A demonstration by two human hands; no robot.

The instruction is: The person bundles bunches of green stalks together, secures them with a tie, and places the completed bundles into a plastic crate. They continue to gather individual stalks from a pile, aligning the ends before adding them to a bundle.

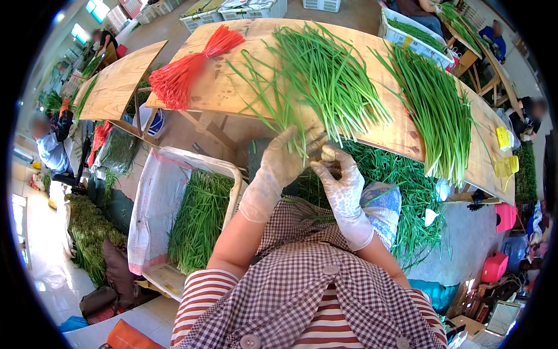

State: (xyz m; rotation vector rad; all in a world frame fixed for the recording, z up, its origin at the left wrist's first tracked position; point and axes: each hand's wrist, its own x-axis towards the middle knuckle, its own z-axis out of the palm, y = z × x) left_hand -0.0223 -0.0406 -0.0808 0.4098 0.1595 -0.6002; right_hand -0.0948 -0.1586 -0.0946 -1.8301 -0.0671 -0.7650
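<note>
Now the left hand [278, 161] in wrinkled, translucent glove, fingers curled round slender green stalks [295, 119] at the smooth wooden counter's [390, 139] near edge, right hand [344, 177] beside it, thumb and fingertips bent close, any pinch unclear, crinkly red strips [177, 78] flaring leftward

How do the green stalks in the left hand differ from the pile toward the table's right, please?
The held stalks form a sparse bunch, while the right-hand pile is thick and dense. The held stalks are in the left hand; the right-hand pile lies on the table. Both are long and green.
</note>
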